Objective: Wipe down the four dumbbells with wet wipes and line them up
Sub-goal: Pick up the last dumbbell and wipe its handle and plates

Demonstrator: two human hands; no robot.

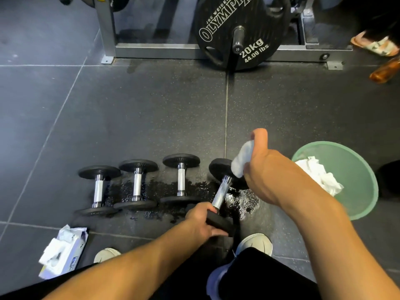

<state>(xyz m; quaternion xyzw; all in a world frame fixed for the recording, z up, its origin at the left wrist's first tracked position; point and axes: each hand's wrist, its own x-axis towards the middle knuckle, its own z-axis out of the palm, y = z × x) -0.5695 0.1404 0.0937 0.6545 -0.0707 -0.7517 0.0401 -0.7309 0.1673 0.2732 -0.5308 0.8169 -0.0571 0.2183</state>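
Observation:
Three black dumbbells with chrome handles lie side by side on the dark rubber floor: the left one (98,190), the middle one (137,184) and the third (181,178). A fourth dumbbell (221,191) sits tilted at the right end of the row. My left hand (201,219) grips its near black head. My right hand (264,169) holds a white wet wipe (242,159) against its far head. The floor under the row is wet.
A pack of wet wipes (62,252) lies at the lower left. A green bin (355,180) with used wipes stands on the right. A 20 kg plate (240,29) on a grey rack stands behind. My shoes are below the dumbbells; someone's feet are at the top right.

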